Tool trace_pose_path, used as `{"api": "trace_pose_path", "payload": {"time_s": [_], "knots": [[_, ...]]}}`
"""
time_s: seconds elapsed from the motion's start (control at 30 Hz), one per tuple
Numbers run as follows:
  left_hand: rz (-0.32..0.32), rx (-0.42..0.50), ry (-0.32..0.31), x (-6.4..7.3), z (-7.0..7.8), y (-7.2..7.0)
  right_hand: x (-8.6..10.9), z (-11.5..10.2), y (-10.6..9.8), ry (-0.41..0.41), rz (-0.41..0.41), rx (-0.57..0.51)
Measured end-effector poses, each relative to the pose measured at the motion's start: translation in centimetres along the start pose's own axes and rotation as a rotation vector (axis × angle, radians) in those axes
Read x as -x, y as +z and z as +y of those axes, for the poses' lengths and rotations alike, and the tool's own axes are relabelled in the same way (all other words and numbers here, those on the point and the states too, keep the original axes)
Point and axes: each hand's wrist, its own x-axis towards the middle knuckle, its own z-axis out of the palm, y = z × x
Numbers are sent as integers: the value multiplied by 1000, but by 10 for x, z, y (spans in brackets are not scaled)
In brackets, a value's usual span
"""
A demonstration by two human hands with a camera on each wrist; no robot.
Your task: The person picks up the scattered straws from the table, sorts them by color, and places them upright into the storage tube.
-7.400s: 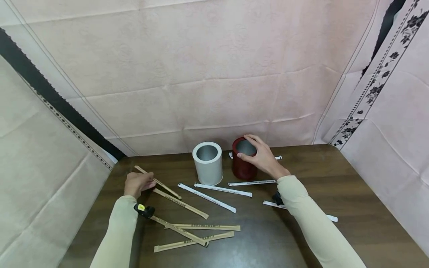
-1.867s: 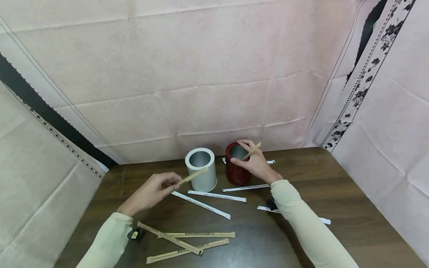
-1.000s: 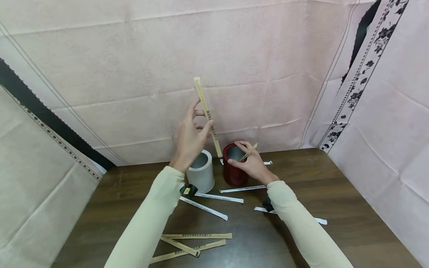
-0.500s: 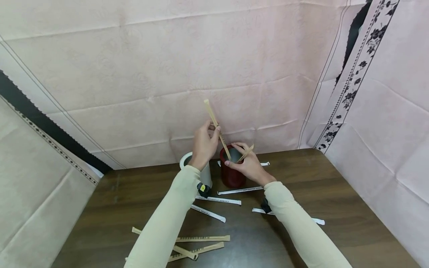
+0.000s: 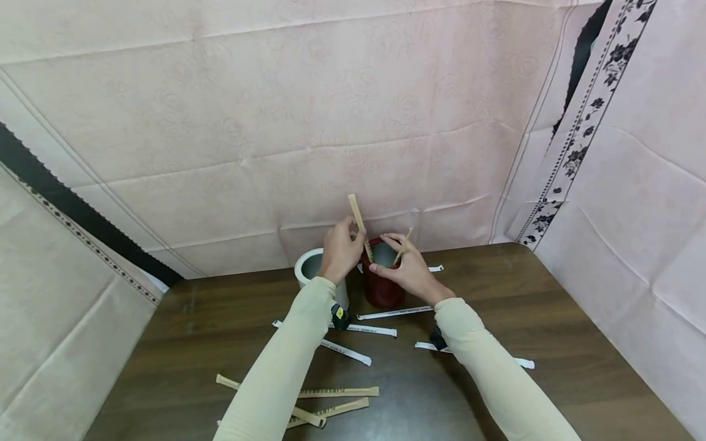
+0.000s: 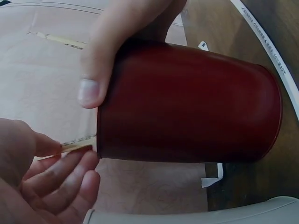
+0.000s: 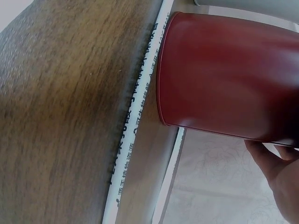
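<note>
My left hand (image 5: 342, 250) pinches a straw in a tan paper wrapper (image 5: 355, 209) between thumb and fingers. The straw's lower end is inside a dark red cylindrical holder (image 5: 384, 290) with a grey inner wall. In the left wrist view the left fingers are right at the rim. My right hand (image 5: 410, 269) grips the holder's rim from the right, thumb in front and fingers behind. A second tan wrapped straw (image 5: 406, 241) leans out of the holder beside the right fingers. A white cylindrical holder (image 5: 300, 264) stands just left of the red one, partly behind the left hand.
Several tan wrapped straws (image 5: 347, 392) lie crossed near the table front, partly under the left sleeve. White wrapped straws (image 5: 394, 313) lie around the holders, one partly beneath the right forearm. A pale cloth (image 5: 248, 122) hangs behind the brown table (image 5: 209, 318).
Over these frames, the left hand takes a tan straw from the table and carries it to the red holder. Lately its lower end goes deeper inside. The right hand stays at the rim.
</note>
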Motion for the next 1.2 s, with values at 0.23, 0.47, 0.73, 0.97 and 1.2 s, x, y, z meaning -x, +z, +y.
{"api": "trace_pose_path", "payload": {"time_s": [0.23, 0.47, 0.73, 0.97, 1.2], "knots": [[-79, -134, -49, 0, -3, 4, 0, -1, 1, 1, -2, -16], [-82, -79, -102, 0, 6, -14, 1, 0, 1, -11, -8, -16], [-164, -83, -30, 12, 22, -87, -3, 3, -2, -38, 8, 0], [-353, 102, 114, 52, -5, -153, 1, 6, -7, -10, 15, 2], [-493, -5, 216, 134, -81, -167, -1, 4, 0, -30, 0, -11]]}}
